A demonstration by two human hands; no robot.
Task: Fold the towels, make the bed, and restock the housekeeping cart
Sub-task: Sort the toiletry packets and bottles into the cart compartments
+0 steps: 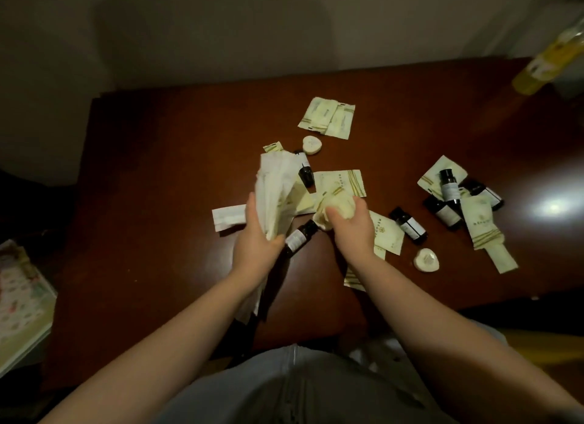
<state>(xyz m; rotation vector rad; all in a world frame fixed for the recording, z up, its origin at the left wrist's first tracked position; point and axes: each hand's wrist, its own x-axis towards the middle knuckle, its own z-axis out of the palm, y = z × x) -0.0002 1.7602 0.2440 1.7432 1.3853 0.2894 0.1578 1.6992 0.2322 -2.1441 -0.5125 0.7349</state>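
Hotel toiletries lie scattered on a dark wooden table [158, 158]. My left hand [256, 237] grips a bundle of long cream sachets [278, 190], held upright above the table. My right hand [350, 224] is curled over a crumpled cream packet [335, 205] at the table's middle. A small dark bottle [298, 237] lies between my hands. Another dark bottle [306, 171] shows behind the bundle. More dark bottles [448, 186] and cream sachets [480, 221] lie in a pile to the right.
Two flat sachets [328, 117] lie farther back, with a heart-shaped soap [312, 145] near them and another soap [426, 259] at front right. A yellow bottle [550, 63] stands at the far right corner. A patterned box [19, 303] sits to the left, off the table.
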